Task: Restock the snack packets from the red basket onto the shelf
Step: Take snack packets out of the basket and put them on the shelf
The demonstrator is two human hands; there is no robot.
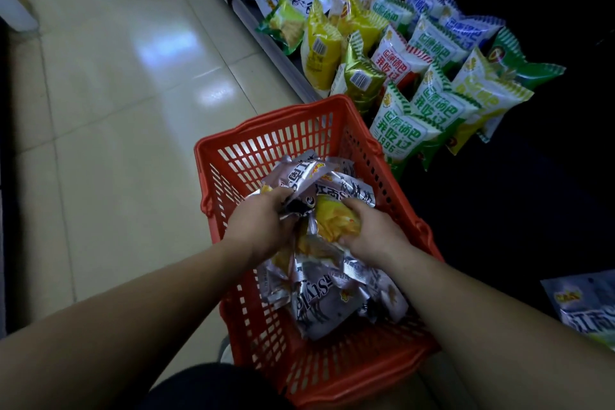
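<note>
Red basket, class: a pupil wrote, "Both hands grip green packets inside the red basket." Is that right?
No. In the head view the packets inside the red basket are silver, not green; green packets stand on the shelf. The left hand and right hand do grip the silver ones.

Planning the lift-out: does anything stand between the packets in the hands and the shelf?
The left hand and right hand grip silver packets in the red basket. Toward the shelf stands only the basket's right wall, to be lifted over; green-and-white packets crowd the shelf front there.
</note>
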